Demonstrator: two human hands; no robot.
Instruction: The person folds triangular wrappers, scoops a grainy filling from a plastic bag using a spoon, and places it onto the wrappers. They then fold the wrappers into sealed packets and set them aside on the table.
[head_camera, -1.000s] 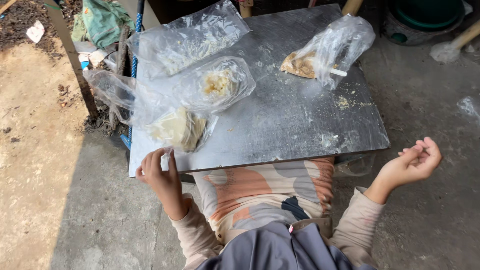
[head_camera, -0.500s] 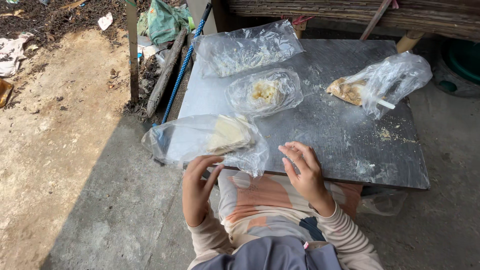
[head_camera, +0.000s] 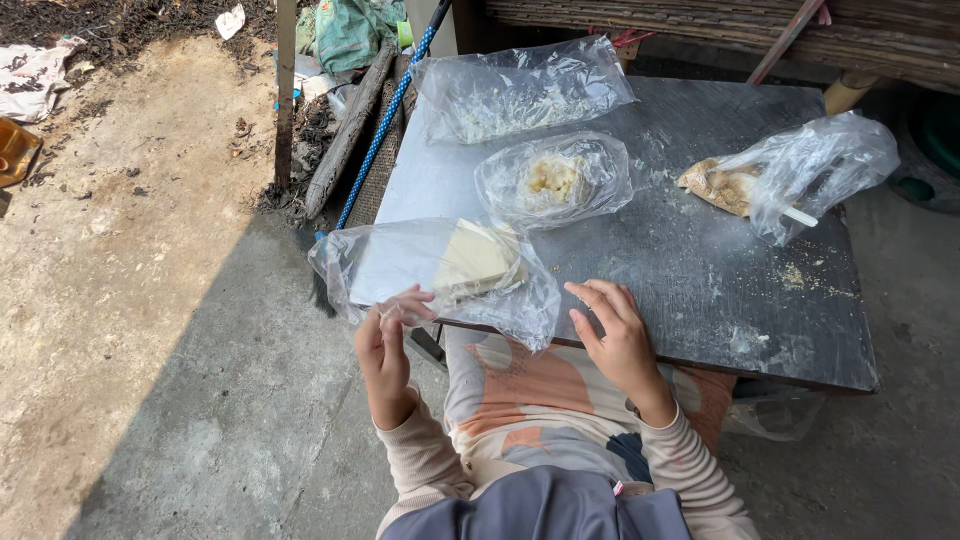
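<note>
Nearest the camera, the left hand (head_camera: 385, 345) is now seen pinching the near edge of a clear plastic bag (head_camera: 440, 275), thumb and fingertips closed on the film. A second ago that hand was hooked on the table edge and the right hand was flung out wide, palm up; half a second ago both had been brought in to the bag. So the bag has been taken in hand, and its pale yellow slab (head_camera: 475, 258) has been drawn to the near left corner, overhanging the edge slightly.

The right hand (head_camera: 610, 325) is laid open on the metal table (head_camera: 700, 270), fingers spread and loosely curved, just beside the bag's right end; nothing is gripped by it.

Further out, a second clear bag with crumbly yellowish pieces (head_camera: 553, 180) is seen at mid-table, apparently unmoved. Beyond it, a flatter, nearly empty bag (head_camera: 520, 90) lies at the far edge. To the right, a bag with a brownish piece and a white stick (head_camera: 790, 175) is set well apart.

The tabletop is dull grey, dusted with crumbs and powder. Around it, bare concrete is seen, half in shadow, with a blue-patterned pole (head_camera: 390, 110), planks and litter at the far left.
</note>
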